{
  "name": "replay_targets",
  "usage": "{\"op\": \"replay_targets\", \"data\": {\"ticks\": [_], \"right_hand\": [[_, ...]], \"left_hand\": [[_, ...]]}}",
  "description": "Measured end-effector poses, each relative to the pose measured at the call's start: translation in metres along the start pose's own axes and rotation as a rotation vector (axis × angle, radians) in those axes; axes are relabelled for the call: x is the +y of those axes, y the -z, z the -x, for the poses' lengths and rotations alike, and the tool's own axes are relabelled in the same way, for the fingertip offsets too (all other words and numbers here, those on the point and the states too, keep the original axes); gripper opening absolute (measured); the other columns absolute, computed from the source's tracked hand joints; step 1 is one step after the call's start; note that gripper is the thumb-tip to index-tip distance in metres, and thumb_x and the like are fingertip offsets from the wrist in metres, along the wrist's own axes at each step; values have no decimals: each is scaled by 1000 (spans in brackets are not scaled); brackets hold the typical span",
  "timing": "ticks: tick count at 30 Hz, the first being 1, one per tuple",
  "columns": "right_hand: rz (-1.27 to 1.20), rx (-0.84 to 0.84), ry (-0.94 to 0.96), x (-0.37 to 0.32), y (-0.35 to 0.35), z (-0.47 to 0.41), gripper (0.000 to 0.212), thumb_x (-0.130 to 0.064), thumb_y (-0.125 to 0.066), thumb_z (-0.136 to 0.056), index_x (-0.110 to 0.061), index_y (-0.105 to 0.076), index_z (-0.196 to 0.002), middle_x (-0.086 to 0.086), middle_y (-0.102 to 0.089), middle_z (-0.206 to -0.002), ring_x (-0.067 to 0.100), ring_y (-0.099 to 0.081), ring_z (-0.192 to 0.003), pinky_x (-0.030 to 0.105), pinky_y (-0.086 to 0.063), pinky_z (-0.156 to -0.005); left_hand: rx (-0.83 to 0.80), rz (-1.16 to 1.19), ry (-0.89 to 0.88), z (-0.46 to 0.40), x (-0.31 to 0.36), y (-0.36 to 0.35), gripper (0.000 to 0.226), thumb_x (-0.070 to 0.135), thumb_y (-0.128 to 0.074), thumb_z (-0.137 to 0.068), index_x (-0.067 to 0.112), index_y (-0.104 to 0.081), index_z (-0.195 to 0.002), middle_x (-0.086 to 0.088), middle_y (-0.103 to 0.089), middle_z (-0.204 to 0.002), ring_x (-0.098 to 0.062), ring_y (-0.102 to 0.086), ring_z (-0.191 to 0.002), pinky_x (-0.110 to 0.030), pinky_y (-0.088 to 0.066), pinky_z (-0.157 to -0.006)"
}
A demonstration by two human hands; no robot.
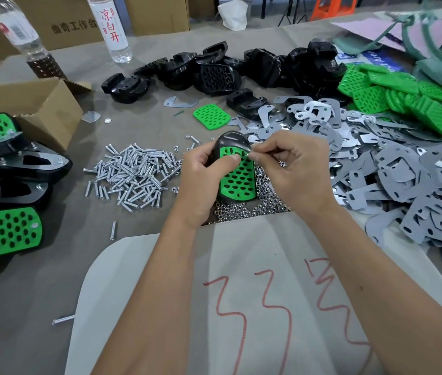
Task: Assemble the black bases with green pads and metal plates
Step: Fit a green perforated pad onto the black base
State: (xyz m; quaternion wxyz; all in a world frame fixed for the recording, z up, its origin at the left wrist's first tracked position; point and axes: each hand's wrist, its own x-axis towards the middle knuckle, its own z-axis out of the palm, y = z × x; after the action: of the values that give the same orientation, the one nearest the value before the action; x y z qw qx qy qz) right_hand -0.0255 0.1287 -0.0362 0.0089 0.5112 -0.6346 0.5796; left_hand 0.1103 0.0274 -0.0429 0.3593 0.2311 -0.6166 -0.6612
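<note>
A glossy black base (232,143) with a perforated green pad (241,180) is gripped above the nut pile (265,196) by the left hand (203,171); a small screw is pinched at the pad's upper edge by the right hand (292,169); matte grey metal plates (393,169) are heaped rightward.

My head camera is looking forward and down, sitting close over my hands (244,171), taking in the table (138,133) ahead.

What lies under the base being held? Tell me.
Loose nuts on the table show beneath the black base with its green pad. The left hand hides anything more.
</note>
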Motion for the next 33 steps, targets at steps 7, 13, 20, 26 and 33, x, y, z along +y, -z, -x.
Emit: {"op": "replay_targets", "data": {"ticks": [7, 13, 20, 26, 33], "right_hand": [[-108, 136, -206, 0, -21, 6, 10, -4, -79, -85, -13, -74, -82, 1, -74, -78, 18, -72, -71, 41, -62, -71], [-337, 101, -295, 5, -16, 1, 12, -11, -81, -87, -23, -79, -86, -4, -76, -79, 10, -70, -73, 27, -58, -69], [-712, -150, -621, 7, -9, -1, 42, -36, -70, -95, -1, -71, -118, 31, -70, -117, 38, -71, -103, 59, -57, -96], [-751, -230, -637, 3, -3, -3, 40, -31, -64, -94, 2, -72, -115, 27, -72, -117, 33, -72, -103, 46, -60, -88], [-732, -272, -608, 5, 2, -5, 38, -30, -63, -95, 1, -72, -116, 21, -74, -114, 28, -72, -101, 45, -60, -86]], "left_hand": [[37, -54, -58, 1, 0, -2, 14, 12, -69, -85, 11, -77, -96, -22, -73, -93, -25, -68, -86, -54, -58, -85], [69, -76, -98, 3, 2, -9, 18, 8, -67, -89, 7, -76, -105, -12, -75, -91, -21, -68, -87, -54, -58, -86], [34, -19, -113, 1, 4, -9, 25, 3, -66, -91, 8, -74, -113, -15, -76, -103, -26, -70, -96, -57, -57, -92], [2, -65, -102, -1, 1, -6, 27, 7, -69, -88, 16, -75, -113, -10, -78, -106, -33, -73, -102, -51, -59, -92], [-48, -38, -77, -1, 2, -4, 27, 7, -70, -87, 21, -76, -109, -8, -78, -103, -24, -73, -96, -46, -60, -88]]}}
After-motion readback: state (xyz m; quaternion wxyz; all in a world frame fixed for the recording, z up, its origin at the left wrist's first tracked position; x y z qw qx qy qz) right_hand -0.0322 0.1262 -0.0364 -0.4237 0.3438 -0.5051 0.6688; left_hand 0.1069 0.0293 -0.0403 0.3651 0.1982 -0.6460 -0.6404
